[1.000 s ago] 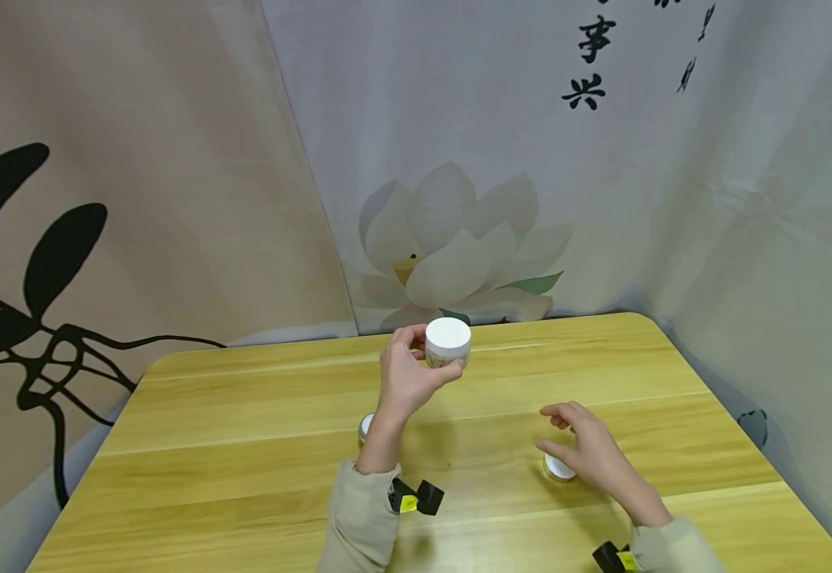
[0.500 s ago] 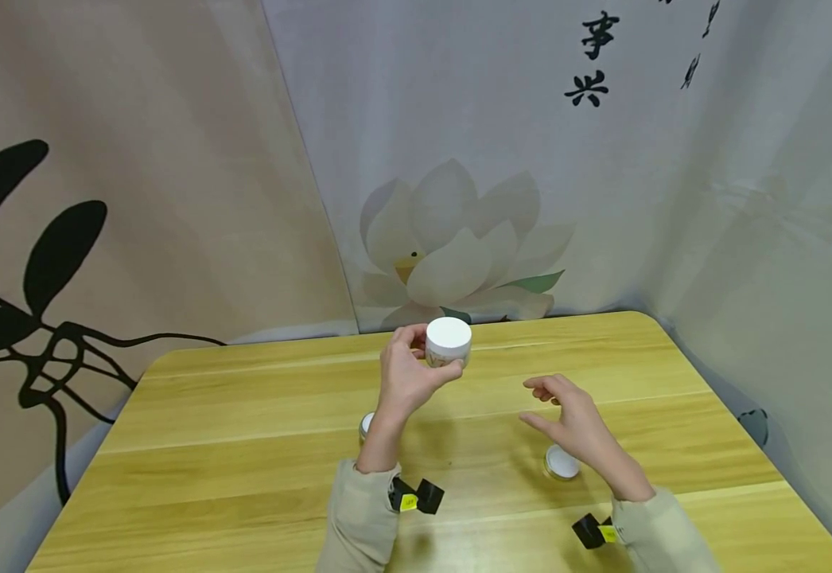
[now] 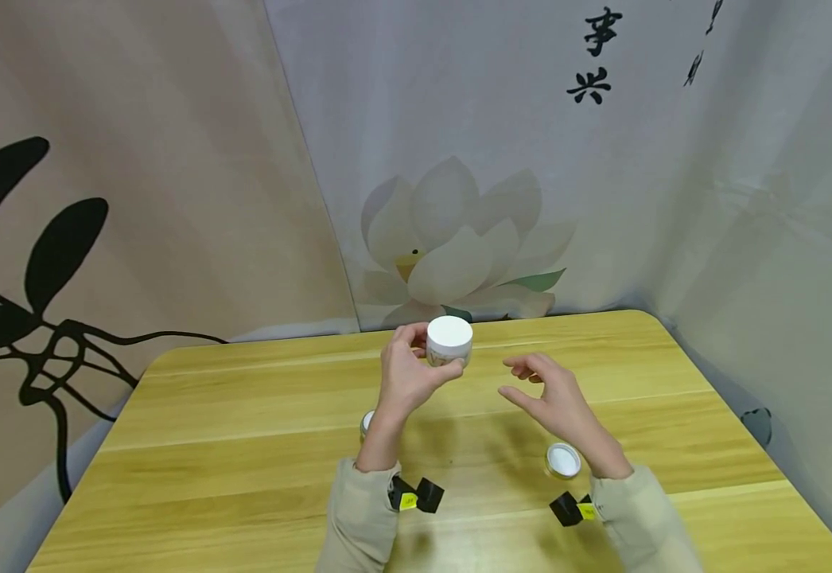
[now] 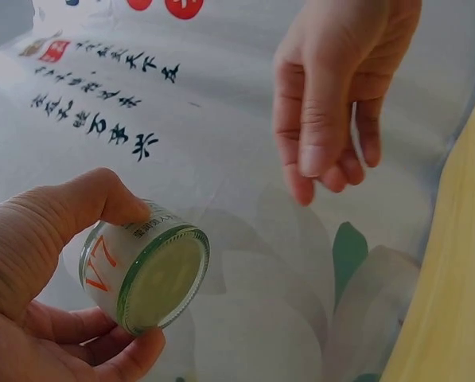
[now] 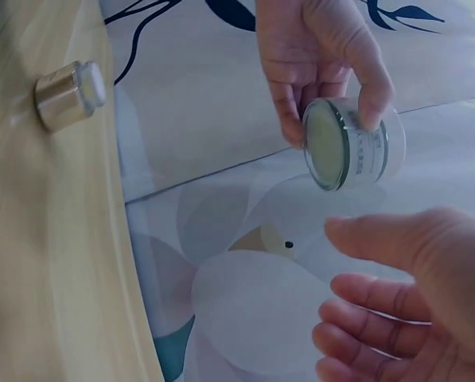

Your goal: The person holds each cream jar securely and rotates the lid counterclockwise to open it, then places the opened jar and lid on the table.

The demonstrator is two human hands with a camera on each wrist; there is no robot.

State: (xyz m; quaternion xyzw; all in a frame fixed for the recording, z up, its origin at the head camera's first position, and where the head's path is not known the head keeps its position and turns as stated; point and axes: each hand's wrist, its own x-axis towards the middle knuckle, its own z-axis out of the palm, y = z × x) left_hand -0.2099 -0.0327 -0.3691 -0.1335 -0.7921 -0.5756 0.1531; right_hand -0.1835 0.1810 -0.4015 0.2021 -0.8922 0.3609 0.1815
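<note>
A glass cream jar (image 3: 449,338) with a white lid and an orange "V7" on its label is held up above the table. My left hand (image 3: 409,374) grips it around the side, thumb on the label, its base facing the left wrist camera (image 4: 169,278). To the right of the jar, apart from it, my right hand (image 3: 555,398) hovers with its fingers relaxed and nothing in them; the right wrist view shows the thumb (image 5: 380,239) spread from the fingers.
Partly hidden behind my left forearm stands a small gold jar (image 5: 62,97) with a white top. A round white-faced piece (image 3: 563,461) with a gold rim lies below my right hand on the wooden table (image 3: 244,446). A printed curtain (image 3: 459,119) hangs behind.
My right hand has moved left and farther up the table, away from the round white piece and closer to the cream jar. The left hand and jar have stayed almost still.
</note>
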